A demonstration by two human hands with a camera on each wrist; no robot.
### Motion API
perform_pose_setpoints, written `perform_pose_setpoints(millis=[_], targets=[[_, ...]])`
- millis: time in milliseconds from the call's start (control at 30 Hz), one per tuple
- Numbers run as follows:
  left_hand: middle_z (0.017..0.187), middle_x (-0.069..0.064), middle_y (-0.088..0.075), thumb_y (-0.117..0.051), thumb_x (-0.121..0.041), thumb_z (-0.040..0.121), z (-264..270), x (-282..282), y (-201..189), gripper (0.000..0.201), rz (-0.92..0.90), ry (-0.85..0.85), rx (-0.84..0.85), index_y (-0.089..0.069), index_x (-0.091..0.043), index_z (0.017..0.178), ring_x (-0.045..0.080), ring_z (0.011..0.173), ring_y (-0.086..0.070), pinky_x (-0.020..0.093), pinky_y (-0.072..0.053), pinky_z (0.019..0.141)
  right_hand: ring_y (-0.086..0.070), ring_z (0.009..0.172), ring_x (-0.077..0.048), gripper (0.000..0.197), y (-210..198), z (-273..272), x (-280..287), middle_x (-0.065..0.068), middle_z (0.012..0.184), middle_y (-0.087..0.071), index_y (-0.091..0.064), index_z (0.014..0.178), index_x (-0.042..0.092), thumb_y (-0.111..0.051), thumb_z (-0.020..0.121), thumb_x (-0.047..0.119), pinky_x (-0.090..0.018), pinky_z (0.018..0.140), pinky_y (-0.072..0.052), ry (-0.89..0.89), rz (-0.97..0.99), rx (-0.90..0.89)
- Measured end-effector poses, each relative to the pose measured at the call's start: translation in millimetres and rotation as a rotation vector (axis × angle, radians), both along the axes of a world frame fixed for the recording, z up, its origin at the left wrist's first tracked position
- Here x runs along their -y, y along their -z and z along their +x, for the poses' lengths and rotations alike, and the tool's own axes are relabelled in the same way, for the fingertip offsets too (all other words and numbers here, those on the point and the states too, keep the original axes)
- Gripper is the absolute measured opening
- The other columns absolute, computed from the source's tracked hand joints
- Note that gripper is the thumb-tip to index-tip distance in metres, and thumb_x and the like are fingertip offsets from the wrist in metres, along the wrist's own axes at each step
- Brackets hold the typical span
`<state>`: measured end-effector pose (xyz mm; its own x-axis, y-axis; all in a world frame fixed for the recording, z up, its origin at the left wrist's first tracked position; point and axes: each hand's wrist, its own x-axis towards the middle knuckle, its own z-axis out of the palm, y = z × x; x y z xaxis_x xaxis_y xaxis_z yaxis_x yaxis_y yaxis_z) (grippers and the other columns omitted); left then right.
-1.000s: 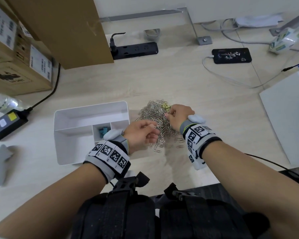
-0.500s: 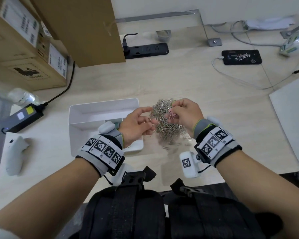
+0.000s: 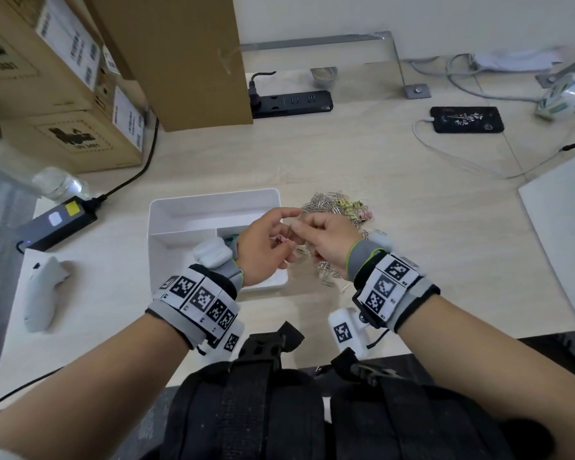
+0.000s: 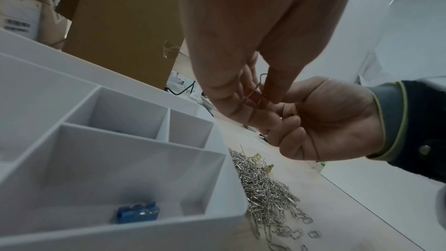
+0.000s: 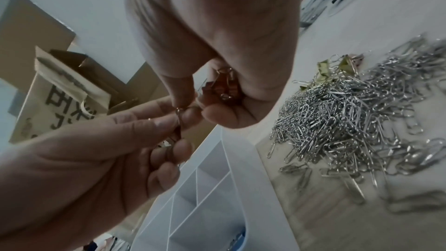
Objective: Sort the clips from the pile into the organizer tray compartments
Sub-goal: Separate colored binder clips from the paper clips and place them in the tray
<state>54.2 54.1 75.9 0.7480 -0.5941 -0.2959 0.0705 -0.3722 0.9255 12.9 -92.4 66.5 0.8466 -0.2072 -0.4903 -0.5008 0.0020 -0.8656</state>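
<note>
My left hand [image 3: 273, 240] and right hand [image 3: 312, 234] meet in the air over the right edge of the white organizer tray [image 3: 180, 214]. Small red binder clips [image 5: 224, 87] sit in my right hand's curled fingers. My left hand [image 5: 173, 127] pinches the wire handle of a red clip [image 4: 255, 96] between thumb and fingers. The pile of silver paper clips [image 3: 332, 207], with some yellow binder clips [image 3: 352, 207] in it, lies on the table just right of the tray. One blue clip [image 4: 137, 213] lies in a tray compartment.
Cardboard boxes [image 3: 63, 94] stand at the back left, with a black power strip [image 3: 292, 102] behind the tray. A phone on a cable [image 3: 465, 119] lies at the back right. A white board [image 3: 565, 234] is at the right, a power brick [image 3: 57, 220] and white controller [image 3: 44, 293] at the left.
Both hands rose off the pile and moved left to the tray's right edge, carrying red clips. My right wrist has turned.
</note>
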Motion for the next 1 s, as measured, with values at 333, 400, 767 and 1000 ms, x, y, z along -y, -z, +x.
perform_pose_setpoints(millis=[333,400,767,1000], targets=[[0.088,0.007,-0.064,-0.062,-0.008,0.088,-1.3,-12.3,0.6,0.033,-0.042,-0.079,-0.002,-0.055,-0.024,0.116,0.024,0.074,-0.067,0.030,-0.057,0.063,-0.042,0.036,-0.010,0.015,-5.7,1.7,-9.2,0.008,0.041,-0.052,-0.062,0.075,0.011,-0.063,0.089,0.014,-0.023,0.042,-0.040,0.087,-0.017,0.099],[0.093,0.012,-0.066,-0.060,-0.014,0.090,-0.1,-14.8,-0.5,0.021,-0.036,-0.113,-0.026,-0.059,-0.022,0.110,0.022,0.076,-0.068,0.032,-0.058,0.065,-0.042,0.036,-0.009,0.012,-6.2,4.0,-9.8,0.008,0.042,-0.054,-0.064,0.079,0.009,-0.061,0.090,0.011,-0.022,0.041,-0.039,0.099,-0.016,0.112],[0.078,0.004,-0.070,-0.058,-0.017,0.086,2.9,-30.7,-5.1,0.005,0.098,-0.114,0.132,-0.061,-0.020,0.082,0.022,0.067,-0.067,0.036,-0.058,0.063,-0.046,0.037,0.001,0.009,-13.6,10.1,-28.7,0.016,0.043,-0.056,-0.071,0.084,0.005,-0.063,0.087,0.008,-0.011,0.045,-0.036,0.074,-0.126,0.175],[0.055,-0.015,-0.054,-0.058,-0.020,0.084,2.3,-31.8,-7.1,0.007,0.253,-0.044,0.446,-0.060,-0.023,0.078,0.001,0.053,-0.052,0.019,-0.041,0.054,-0.042,0.040,-0.008,0.019,-19.4,10.4,-32.0,0.002,0.060,-0.065,-0.069,0.069,0.017,-0.064,0.085,0.008,-0.025,0.046,-0.037,0.081,-0.047,0.112]])
